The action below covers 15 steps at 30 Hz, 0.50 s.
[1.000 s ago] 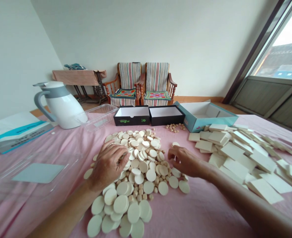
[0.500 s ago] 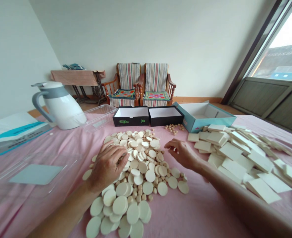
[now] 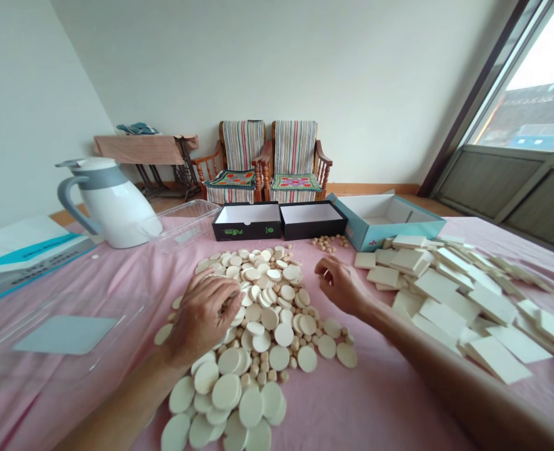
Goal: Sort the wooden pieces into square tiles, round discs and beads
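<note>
A spread-out heap of round pale wooden discs (image 3: 284, 334) lies on the table in front of me, with small wooden beads (image 3: 259, 369) among them. My left hand (image 3: 206, 313) rests over the left side of this heap, palm down. Its fingers are together and gently bent, the thumb apart, and no held thing shows. Just right of the heap, my right hand (image 3: 343, 285) is low above the cloth with fingers curled in. Whatever may be inside those fingers is hidden. Beyond it sits a small group of beads (image 3: 329, 243).
Two black boxes (image 3: 247, 232) (image 3: 313, 230) and a light blue box (image 3: 390, 235) stand behind the heap. Square wooden tiles (image 3: 446, 318) are piled at right. At left are a white jug (image 3: 121, 210), clear plastic trays (image 3: 183, 228) and a white-and-blue package (image 3: 32, 257).
My right hand has shifted slightly and its fingers have curled further inward. The left hand stays nearly where it was over the discs. The view has moved slightly.
</note>
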### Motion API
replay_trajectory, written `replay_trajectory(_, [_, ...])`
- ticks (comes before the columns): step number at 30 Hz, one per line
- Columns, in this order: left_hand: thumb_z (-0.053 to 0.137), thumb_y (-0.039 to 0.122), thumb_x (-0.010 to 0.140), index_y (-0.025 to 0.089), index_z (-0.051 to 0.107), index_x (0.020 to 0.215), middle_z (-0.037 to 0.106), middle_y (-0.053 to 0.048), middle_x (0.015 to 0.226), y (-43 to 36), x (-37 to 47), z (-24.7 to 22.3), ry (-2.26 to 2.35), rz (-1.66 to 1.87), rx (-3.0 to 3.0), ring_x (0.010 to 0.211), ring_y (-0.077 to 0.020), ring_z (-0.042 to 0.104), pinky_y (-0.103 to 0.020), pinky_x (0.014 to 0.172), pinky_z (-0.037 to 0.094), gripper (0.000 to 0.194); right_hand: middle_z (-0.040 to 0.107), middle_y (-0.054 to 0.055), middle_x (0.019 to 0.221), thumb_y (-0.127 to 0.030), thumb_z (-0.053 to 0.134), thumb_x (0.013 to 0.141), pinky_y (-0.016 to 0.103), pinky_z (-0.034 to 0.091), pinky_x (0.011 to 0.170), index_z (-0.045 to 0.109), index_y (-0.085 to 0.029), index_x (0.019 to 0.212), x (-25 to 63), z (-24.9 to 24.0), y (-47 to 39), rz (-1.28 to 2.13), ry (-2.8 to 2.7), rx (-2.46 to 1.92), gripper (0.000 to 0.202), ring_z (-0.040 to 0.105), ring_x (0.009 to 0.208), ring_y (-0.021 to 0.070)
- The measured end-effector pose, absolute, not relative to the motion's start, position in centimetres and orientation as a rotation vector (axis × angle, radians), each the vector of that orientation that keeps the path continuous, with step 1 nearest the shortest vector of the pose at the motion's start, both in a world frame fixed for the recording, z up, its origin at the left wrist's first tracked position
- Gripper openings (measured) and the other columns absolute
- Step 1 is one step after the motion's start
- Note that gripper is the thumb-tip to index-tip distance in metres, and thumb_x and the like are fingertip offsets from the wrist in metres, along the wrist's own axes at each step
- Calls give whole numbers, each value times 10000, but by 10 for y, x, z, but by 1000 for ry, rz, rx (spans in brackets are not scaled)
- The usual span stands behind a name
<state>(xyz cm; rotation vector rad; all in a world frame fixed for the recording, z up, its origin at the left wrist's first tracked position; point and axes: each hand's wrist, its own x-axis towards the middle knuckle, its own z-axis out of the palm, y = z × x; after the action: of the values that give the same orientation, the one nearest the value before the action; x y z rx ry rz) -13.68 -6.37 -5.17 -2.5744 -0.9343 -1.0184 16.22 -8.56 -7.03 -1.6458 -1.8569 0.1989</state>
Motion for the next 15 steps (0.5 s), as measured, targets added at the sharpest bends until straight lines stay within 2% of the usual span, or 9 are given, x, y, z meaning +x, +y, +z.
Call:
replay_trajectory(5, [545, 216, 858, 199, 631, 898, 704, -36, 911, -64, -137, -51, -928, -1026, -2570, 895, -192, 633, -409, 972, 417, 97, 611, 63, 975, -76, 464, 766, 232, 458, 665, 592, -180, 975, 179, -65, -77, 200, -1659, -1658, 266, 601, 729, 118])
replay_trajectory(9, [552, 213, 859, 195, 631, 899, 703, -36, 911, -64, -137, -51, -932, -1024, -2575, 899, -196, 632, -412, 969, 415, 90, 644, 42, 901, -55, 464, 774, 237, 450, 684, 630, -182, 941, 167, -72, -83, 281, -1871, -1563, 267, 590, 734, 128])
replay_trajectory(15, [548, 221, 859, 198, 637, 895, 704, -38, 907, -64, -137, -52, -936, -1022, -2582, 892, -191, 635, -400, 969, 422, 99, 640, 87, 944, -40, 428, 811, 285, 418, 819, 625, -155, 973, 144, -75, -95, 283, -2168, -1440, 280, 561, 912, 181])
